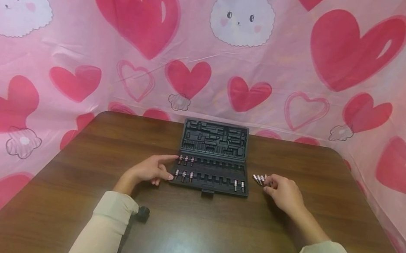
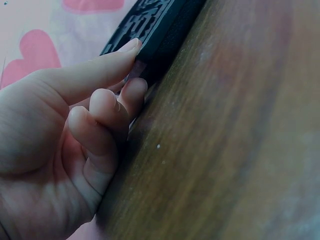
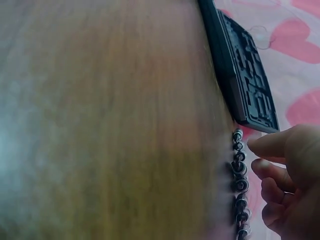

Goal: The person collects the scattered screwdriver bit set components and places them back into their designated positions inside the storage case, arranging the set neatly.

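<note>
Heart-print cloth [image 1: 194,51] behind table [image 1: 186,237] | black case [image 1: 216,171] | loose bits [image 1: 260,179] partly hidden

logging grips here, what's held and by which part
Nothing clearly: left hand touches the case at its left edge; right hand is by the bits, no pinch visible.

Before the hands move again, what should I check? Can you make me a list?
1. Lid open: ok.
2. Left hand touching the case: ok, at its left edge.
3. Free slots for more pieces: ok, in both rows.
4. Loose metal pieces near the right hand: ok, by its fingertips.
5. Every piece in a slot: not ok, some lie on the table.
6. Right hand gripping a piece: cannot tell.
</note>
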`<control>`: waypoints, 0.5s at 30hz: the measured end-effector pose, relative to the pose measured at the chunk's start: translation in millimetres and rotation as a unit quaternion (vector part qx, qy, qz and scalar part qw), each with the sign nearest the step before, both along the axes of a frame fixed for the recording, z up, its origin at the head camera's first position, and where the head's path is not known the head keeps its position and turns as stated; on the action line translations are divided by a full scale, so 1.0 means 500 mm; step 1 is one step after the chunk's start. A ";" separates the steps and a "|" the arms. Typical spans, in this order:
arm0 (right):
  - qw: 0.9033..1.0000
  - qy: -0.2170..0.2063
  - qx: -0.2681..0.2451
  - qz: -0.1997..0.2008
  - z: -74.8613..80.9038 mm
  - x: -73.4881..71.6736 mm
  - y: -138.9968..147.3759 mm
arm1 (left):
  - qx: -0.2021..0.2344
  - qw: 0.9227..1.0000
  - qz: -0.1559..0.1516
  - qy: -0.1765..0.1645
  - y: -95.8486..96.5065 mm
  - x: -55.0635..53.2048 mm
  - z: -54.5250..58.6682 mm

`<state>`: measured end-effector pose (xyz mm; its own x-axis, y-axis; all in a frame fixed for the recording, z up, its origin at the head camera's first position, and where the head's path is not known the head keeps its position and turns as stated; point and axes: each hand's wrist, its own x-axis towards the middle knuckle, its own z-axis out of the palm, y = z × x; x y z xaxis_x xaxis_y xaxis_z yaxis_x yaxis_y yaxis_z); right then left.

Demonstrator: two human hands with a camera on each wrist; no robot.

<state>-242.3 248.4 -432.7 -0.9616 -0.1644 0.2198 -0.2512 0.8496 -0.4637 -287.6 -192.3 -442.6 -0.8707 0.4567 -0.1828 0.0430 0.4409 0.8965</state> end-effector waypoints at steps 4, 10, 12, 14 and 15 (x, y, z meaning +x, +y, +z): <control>1.000 0.002 0.023 -0.007 0.000 0.002 0.002 | 0.000 1.000 0.006 -0.003 0.000 0.001 0.000; 0.999 -0.025 0.033 -0.022 -0.002 0.004 0.003 | -0.002 1.000 0.005 0.001 0.000 0.002 0.001; 0.998 -0.035 0.036 -0.026 -0.002 0.005 0.003 | -0.002 1.000 0.004 0.004 0.000 0.002 0.001; 0.998 -0.040 0.040 -0.027 -0.003 0.005 0.002 | -0.003 1.000 0.005 0.004 0.000 0.002 0.002; 0.998 -0.042 0.040 -0.026 -0.002 0.006 0.002 | -0.003 1.000 0.004 0.005 0.000 0.002 0.002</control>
